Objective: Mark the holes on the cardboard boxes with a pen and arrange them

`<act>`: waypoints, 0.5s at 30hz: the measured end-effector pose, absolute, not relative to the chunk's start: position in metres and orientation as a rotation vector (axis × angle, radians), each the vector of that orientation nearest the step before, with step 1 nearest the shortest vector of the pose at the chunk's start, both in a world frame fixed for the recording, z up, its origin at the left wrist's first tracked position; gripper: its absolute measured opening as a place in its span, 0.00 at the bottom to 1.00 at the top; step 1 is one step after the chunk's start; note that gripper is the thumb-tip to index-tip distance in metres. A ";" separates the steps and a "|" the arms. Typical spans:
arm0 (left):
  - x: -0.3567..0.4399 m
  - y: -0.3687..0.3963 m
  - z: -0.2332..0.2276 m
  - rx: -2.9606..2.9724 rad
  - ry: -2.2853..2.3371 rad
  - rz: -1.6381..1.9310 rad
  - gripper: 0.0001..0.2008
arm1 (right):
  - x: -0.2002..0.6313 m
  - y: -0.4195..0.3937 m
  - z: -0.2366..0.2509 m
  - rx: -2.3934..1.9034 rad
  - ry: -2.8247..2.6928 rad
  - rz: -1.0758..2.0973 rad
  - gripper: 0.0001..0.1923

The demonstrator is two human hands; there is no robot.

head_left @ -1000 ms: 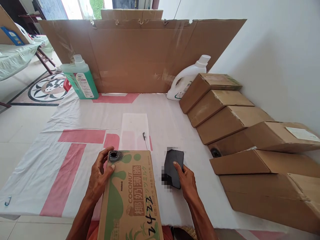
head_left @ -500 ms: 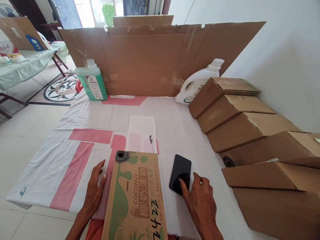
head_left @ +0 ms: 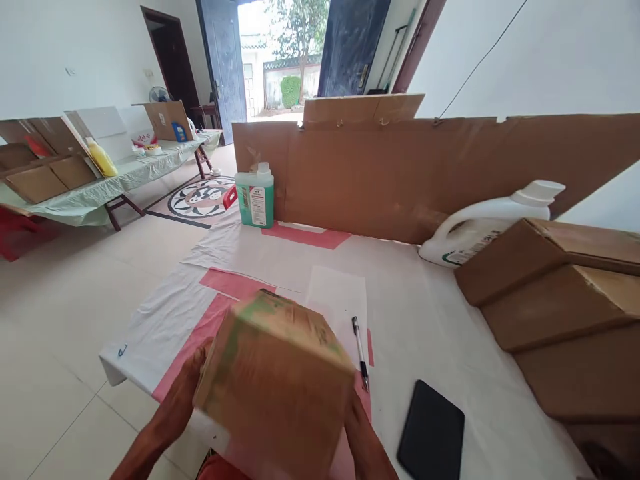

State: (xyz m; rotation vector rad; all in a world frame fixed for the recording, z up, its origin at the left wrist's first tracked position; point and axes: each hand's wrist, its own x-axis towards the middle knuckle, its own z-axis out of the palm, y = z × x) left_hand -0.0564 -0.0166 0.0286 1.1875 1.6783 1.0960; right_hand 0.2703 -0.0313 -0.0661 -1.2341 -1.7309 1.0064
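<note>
A cardboard box (head_left: pixel 280 387) with green print on one face is held up between my two hands, tilted and a little blurred. My left hand (head_left: pixel 187 380) grips its left side, with part of the fingers hidden behind it. On the right side my right hand (head_left: pixel 357 417) presses against the box, its fingers mostly covered by the cardboard. To the right of the box lies a black phone (head_left: pixel 433 430) on the white cloth. A pen (head_left: pixel 360 353) rests near a sheet of white paper (head_left: pixel 337 293), just beyond the box's right edge.
Several cardboard boxes (head_left: pixel 550 333) lean in a row along the right. A white jug (head_left: pixel 490 220) and a green liquid bottle (head_left: pixel 256 200) stand before an upright cardboard panel (head_left: pixel 350 180). Another table (head_left: pixel 135 175) with goods is at the far left.
Both hands now hold the box, which has been raised and turned so a plain side faces me. My right hand has left the phone. The view has swung left and up.
</note>
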 end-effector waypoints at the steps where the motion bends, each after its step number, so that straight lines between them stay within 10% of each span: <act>1: -0.061 -0.009 0.034 1.191 1.692 1.088 0.38 | 0.258 -0.014 -0.051 -1.211 -1.685 1.036 0.50; 6: -0.057 0.026 0.029 1.320 1.566 1.163 0.37 | 0.212 0.050 -0.001 -1.251 -1.586 1.146 0.33; 15: -0.057 0.033 -0.039 1.105 1.577 1.177 0.30 | 0.199 0.070 -0.055 -1.150 -1.422 1.263 0.39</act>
